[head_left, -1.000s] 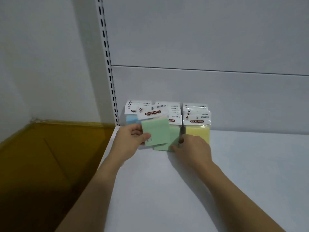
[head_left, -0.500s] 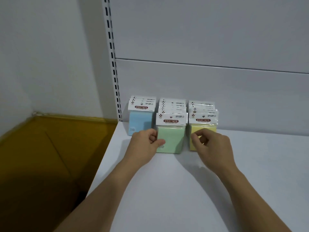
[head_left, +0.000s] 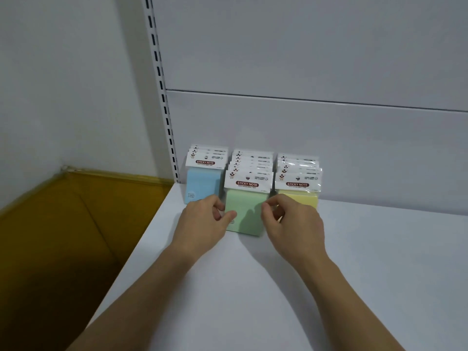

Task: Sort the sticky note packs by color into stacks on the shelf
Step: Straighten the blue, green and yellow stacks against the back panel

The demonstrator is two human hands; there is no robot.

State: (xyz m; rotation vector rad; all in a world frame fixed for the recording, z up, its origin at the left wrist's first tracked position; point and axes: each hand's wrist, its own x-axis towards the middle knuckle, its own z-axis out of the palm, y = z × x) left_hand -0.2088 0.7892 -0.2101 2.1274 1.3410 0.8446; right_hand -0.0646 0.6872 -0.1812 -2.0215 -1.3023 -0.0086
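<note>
Mid-frame I see a blue stack (head_left: pixel 202 183), green stack (head_left: pixel 247 211) and yellow stack (head_left: pixel 302 200) abreast on the white shelf (head_left: pixel 253 287), left hand (head_left: pixel 202 221) pinching the green's left edge, right hand (head_left: pixel 293 221) curled at its right edge, grip unclear.

text=STICKY NOTE | on header cards: blue pack (head_left: pixel 202 182) | green pack (head_left: pixel 249 206) | yellow pack (head_left: pixel 301 197)

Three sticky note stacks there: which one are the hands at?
The green stack in the middle: left hand and right hand sit at its two sides. The blue stack stands left of it, the yellow stack right.
</note>
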